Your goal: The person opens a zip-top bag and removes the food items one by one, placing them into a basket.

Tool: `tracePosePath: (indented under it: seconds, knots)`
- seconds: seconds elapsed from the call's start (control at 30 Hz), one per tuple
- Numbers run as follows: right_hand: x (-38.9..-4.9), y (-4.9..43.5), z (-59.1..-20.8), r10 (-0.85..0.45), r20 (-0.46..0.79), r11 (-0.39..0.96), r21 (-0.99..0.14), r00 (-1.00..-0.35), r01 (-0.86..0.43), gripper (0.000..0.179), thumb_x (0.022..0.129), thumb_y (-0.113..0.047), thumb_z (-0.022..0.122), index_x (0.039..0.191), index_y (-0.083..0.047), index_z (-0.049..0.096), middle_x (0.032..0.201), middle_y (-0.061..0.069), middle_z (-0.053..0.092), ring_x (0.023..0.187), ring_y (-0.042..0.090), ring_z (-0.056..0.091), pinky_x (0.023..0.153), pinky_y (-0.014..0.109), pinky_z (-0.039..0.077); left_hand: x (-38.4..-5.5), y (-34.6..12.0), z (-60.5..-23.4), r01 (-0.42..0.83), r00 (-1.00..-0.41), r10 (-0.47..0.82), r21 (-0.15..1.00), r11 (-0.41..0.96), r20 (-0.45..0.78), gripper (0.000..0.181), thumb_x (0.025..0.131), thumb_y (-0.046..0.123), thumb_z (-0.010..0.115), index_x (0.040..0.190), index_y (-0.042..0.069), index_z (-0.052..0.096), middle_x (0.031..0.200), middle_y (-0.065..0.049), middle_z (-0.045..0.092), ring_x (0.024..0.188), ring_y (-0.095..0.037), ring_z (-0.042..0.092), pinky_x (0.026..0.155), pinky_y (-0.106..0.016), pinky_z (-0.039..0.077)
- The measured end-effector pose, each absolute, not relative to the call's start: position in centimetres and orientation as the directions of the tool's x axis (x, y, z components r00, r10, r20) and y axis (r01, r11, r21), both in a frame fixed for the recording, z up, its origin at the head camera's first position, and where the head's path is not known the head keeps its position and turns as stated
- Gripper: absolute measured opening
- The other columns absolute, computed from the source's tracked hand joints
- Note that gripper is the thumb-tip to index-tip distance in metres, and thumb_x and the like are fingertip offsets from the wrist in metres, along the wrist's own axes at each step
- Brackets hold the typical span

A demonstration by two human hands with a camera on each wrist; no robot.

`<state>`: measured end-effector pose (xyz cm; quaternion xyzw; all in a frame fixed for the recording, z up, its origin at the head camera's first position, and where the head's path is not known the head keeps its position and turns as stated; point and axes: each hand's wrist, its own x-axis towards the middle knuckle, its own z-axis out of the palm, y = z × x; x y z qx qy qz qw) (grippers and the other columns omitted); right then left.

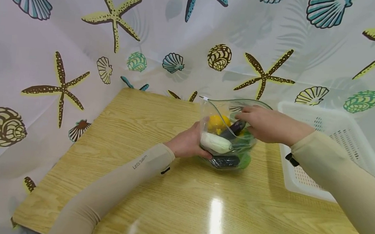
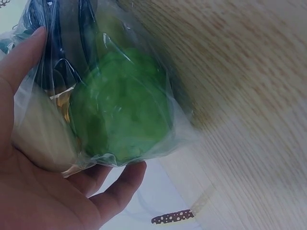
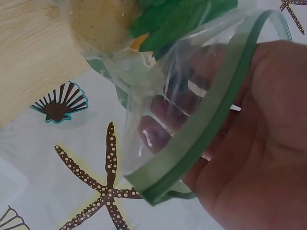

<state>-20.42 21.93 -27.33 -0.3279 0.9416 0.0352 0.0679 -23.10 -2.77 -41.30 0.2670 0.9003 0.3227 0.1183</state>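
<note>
A clear zip bag (image 1: 247,144) with a green zip rim (image 3: 206,122) stands gaping on the table, filled with produce. My left hand (image 1: 190,142) grips its left side, thumb in front, other fingers round the bottom in the left wrist view. Inside are yellow produce (image 1: 218,123), a long white vegetable (image 1: 216,143), a dark eggplant (image 1: 235,130) leaning up to the mouth, another dark long piece (image 1: 225,161) and a lumpy green vegetable (image 2: 122,105). My right hand (image 1: 267,123) reaches into the mouth, loosely bent fingers (image 3: 168,110) seen through the plastic beside the eggplant's upper end.
To the right stands a white perforated plastic basket (image 1: 351,121), partly covered by my right forearm. The wooden table (image 1: 135,128) runs back to a hanging cloth (image 1: 192,38) printed with starfish and shells.
</note>
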Motion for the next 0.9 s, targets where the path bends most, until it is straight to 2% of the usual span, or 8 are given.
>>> tracePosePath:
  seconds: [0.17, 0.3, 0.43, 0.7, 0.8, 0.9]
  knots:
    - [-20.7, 21.8, -27.7, -0.625, -0.149, 0.772, 0.031, -0.767, -0.635, 0.039, 0.09, -0.006, 0.073, 0.128, -0.001, 0.064, 0.134, 0.026, 0.056, 0.128, 0.045, 0.051, 0.102, 0.056, 0.047, -23.2, -2.7, -41.5, 0.411, -0.826, 0.562, 0.635, 0.654, -0.045, 0.139, 0.063, 0.05, 0.094, 0.162, 0.026, -0.001, 0.152, -0.009, 0.037, 0.128, -0.024, 0.053, 0.1, -0.047, 0.05]
    - [-20.7, 21.8, -27.9, -0.648, -0.114, 0.757, 0.019, -0.753, -0.654, 0.024, 0.089, -0.009, 0.076, 0.112, -0.007, 0.071, 0.112, 0.015, 0.062, 0.104, 0.032, 0.06, 0.087, 0.048, 0.052, -23.2, -2.7, -41.6, 0.418, -0.824, 0.565, 0.635, 0.65, -0.036, 0.139, 0.063, 0.05, 0.094, 0.161, 0.026, -0.001, 0.153, -0.01, 0.037, 0.129, -0.024, 0.053, 0.1, -0.046, 0.05]
    - [-20.7, 21.7, -27.7, -0.664, -0.093, 0.746, -0.005, -0.742, -0.666, 0.014, 0.089, -0.01, 0.076, 0.102, -0.01, 0.072, 0.097, 0.006, 0.06, 0.086, 0.021, 0.056, 0.074, 0.041, 0.05, -23.2, -2.8, -41.6, 0.425, -0.821, 0.57, 0.637, 0.643, -0.028, 0.14, 0.064, 0.049, 0.094, 0.162, 0.022, -0.002, 0.155, -0.012, 0.035, 0.131, -0.025, 0.051, 0.101, -0.046, 0.049]
    - [-20.0, 21.7, -26.6, -0.632, -0.069, 0.775, -0.096, -0.772, -0.625, 0.022, 0.093, -0.005, 0.069, 0.115, -0.004, 0.068, 0.113, 0.012, 0.069, 0.097, 0.026, 0.066, 0.081, 0.044, 0.056, -23.3, -2.8, -42.0, 0.444, -0.812, 0.584, 0.632, 0.635, -0.016, 0.142, 0.065, 0.048, 0.094, 0.162, 0.019, -0.005, 0.161, -0.009, 0.028, 0.141, -0.022, 0.043, 0.108, -0.042, 0.045]
    - [-19.6, 22.0, -26.1, -0.63, 0.002, 0.774, -0.083, -0.777, -0.628, 0.024, 0.092, -0.005, 0.069, 0.116, -0.006, 0.069, 0.116, 0.012, 0.069, 0.096, 0.025, 0.067, 0.08, 0.043, 0.056, -23.4, -2.8, -42.1, 0.462, -0.803, 0.596, 0.624, 0.63, -0.007, 0.142, 0.066, 0.048, 0.093, 0.162, 0.015, -0.005, 0.165, -0.009, 0.022, 0.145, -0.022, 0.037, 0.111, -0.041, 0.042]
    - [-19.1, 22.4, -25.7, -0.625, 0.075, 0.776, -0.057, -0.777, -0.629, 0.025, 0.091, -0.005, 0.069, 0.116, -0.006, 0.069, 0.113, 0.01, 0.068, 0.088, 0.02, 0.066, 0.076, 0.04, 0.055, -23.5, -2.7, -42.2, 0.472, -0.803, 0.597, 0.613, 0.633, 0.001, 0.141, 0.066, 0.047, 0.093, 0.162, 0.014, -0.003, 0.166, -0.009, 0.022, 0.146, -0.022, 0.037, 0.111, -0.041, 0.042]
